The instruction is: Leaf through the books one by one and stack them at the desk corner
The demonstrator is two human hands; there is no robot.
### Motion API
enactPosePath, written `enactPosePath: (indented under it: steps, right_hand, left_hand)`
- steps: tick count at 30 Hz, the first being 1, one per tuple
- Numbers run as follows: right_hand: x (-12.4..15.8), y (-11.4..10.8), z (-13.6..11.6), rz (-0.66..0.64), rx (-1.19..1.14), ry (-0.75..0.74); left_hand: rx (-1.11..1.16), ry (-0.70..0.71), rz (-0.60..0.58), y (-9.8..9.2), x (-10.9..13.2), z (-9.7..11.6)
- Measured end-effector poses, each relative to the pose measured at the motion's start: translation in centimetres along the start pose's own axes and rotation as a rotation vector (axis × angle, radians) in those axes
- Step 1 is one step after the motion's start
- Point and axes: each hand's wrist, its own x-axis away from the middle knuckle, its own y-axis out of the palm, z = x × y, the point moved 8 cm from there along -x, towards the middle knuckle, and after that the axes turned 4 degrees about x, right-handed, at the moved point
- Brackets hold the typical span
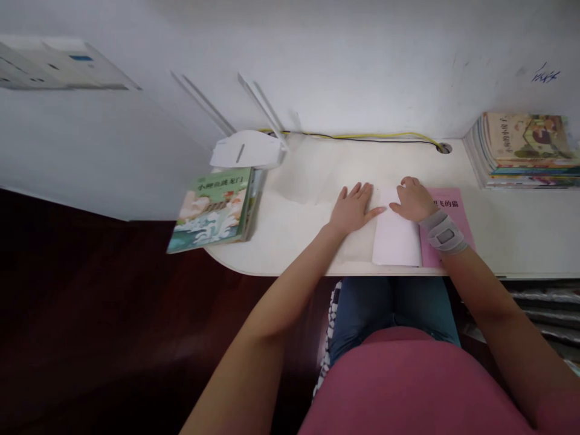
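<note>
A thin booklet with a pink cover [455, 211] and a white page [396, 238] lies on the white desktop near its front edge. My left hand [351, 209] rests flat on the desktop just left of the page, fingers stretched and thumb reaching toward the paper. On the upper part of the booklet is my right hand [413, 200], its fingers curled and thumb pointing left over the white page. What those curled fingers hold, if anything, is hidden. A grey wrist brace [443, 232] wraps the right wrist and covers part of the pink cover.
Green-covered picture books [212, 208] overhang the desk's left end, beside a white router [247, 150] with antennas. Yellow and black cables [362, 138] run along the wall to a cable hole [444, 148]. A stack of books [528, 151] stands at the back right.
</note>
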Motion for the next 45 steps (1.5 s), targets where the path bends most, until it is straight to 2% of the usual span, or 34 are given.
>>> enactPosePath:
  steps: [4,21,28,33,38,45]
  right_hand:
    - [0.1,-0.1,0.0,-0.001,0.004,0.025]
    - [0.0,-0.4,-0.5,-0.026,0.019,-0.03]
    - [0.0,-0.4,-0.5,0.046,-0.128,-0.046]
    - [2.8,0.4,0.7,0.121,-0.279,-0.101]
    - [6.6,2.2,0.5,0.102,-0.376,-0.156]
    - [6.7,2.7,-0.4,0.012,-0.281,-0.077]
  left_hand:
    - [0.015,-0.014,0.025,-0.3,0.1,0.0]
    - [0.064,-0.018,0.034,0.1,0.0,-0.4]
    - [0.07,-0.005,0.012,-0.2,0.1,-0.3]
    - [0.09,-0.01,0.02,-0.3,0.2,-0.4]
    - [0.096,0.002,0.024,-0.4,0.2,-0.3]
    - [0.058,0.004,0.012,-0.3,0.3,-0.6]
